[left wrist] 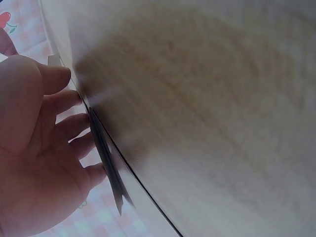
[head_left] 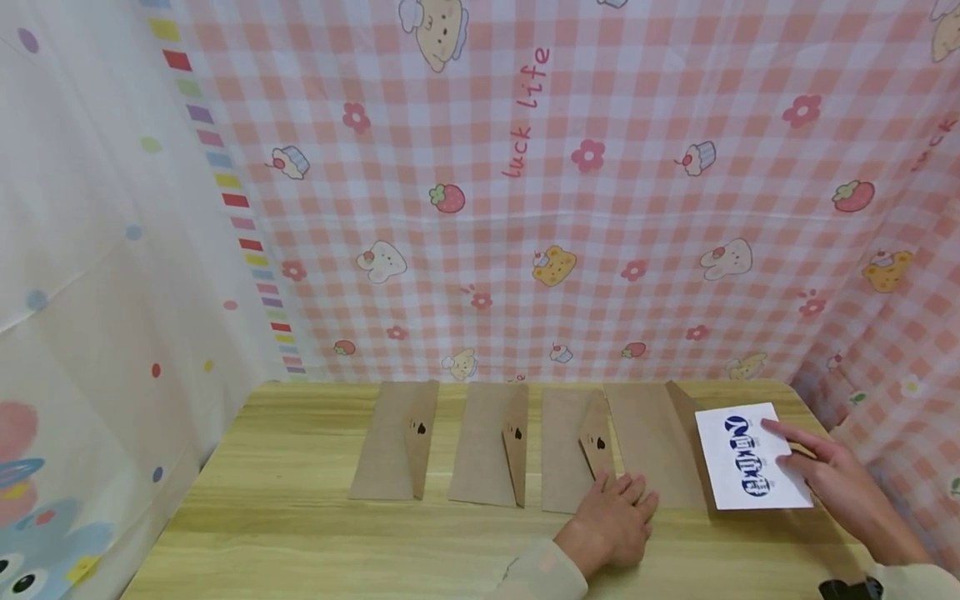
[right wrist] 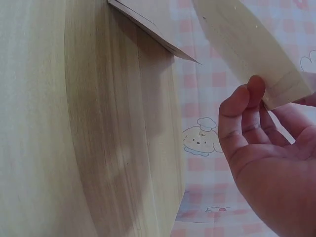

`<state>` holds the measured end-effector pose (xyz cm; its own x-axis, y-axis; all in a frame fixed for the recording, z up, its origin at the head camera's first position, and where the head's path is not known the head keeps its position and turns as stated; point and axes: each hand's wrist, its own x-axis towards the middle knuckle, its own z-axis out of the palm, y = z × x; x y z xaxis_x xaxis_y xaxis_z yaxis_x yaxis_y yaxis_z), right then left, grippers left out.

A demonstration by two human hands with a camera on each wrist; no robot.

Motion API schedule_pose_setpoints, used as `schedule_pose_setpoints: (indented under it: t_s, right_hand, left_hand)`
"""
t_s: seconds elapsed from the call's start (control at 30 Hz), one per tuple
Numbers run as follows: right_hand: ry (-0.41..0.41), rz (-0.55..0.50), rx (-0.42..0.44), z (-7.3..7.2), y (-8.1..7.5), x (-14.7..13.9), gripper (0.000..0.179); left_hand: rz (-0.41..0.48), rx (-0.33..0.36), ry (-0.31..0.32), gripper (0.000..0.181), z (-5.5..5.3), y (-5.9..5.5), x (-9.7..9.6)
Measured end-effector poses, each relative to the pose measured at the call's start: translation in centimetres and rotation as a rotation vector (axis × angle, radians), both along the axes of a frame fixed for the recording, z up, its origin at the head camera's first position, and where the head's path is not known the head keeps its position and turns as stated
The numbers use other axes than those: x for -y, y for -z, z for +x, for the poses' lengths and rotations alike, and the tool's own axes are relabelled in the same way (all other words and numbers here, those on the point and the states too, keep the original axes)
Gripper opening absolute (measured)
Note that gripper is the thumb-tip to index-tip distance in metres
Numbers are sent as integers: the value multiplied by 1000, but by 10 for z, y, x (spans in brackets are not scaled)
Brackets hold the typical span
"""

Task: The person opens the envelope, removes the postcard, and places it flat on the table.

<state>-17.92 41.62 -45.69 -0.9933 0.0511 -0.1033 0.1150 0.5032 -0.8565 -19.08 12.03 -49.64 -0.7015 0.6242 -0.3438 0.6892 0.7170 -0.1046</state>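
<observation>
My right hand (head_left: 832, 475) pinches a white square card (head_left: 783, 475) printed with dark blue figures. The card is raised over the right end of a row of brown paper envelopes; its plain underside shows in the right wrist view. The rightmost envelope (head_left: 648, 442) lies with its flap lifted, and the card hides part of that flap. My left hand (head_left: 611, 521) rests palm down at the near edge of the envelope (head_left: 562, 450) beside it, fingers fairly straight and fingertips by its flap. In the left wrist view, a thin envelope edge (left wrist: 106, 158) runs along the fingertips.
Two more brown envelopes, a middle one (head_left: 480, 450) and a leftmost one (head_left: 386, 450), lie on the wooden table (head_left: 300, 542). Each has a small dark mark on its flap. A checked curtain (head_left: 637, 100) hangs behind the table. A black object (head_left: 851, 588) shows by the right wrist.
</observation>
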Motion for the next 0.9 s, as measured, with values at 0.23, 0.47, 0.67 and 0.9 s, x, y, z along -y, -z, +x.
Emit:
schedule_pose_setpoints:
  t_s: [0.23, 0.47, 0.67, 0.9]
  right_hand:
    - [13, 158, -30, 4, 0, -2, 55]
    - [5, 202, -25, 12, 2, -6, 58]
    - [5, 198, -94, 18, 6, -8, 51]
    - [-33, 76, -58, 21, 7, -7, 45]
  left_hand:
    - [14, 0, -13, 50, 1, 0, 1]
    - [26, -6, -16, 50, 2, 0, 2]
    - [37, 0, -27, 51, 3, -1, 2]
    - [33, 7, -19, 52, 3, -1, 2]
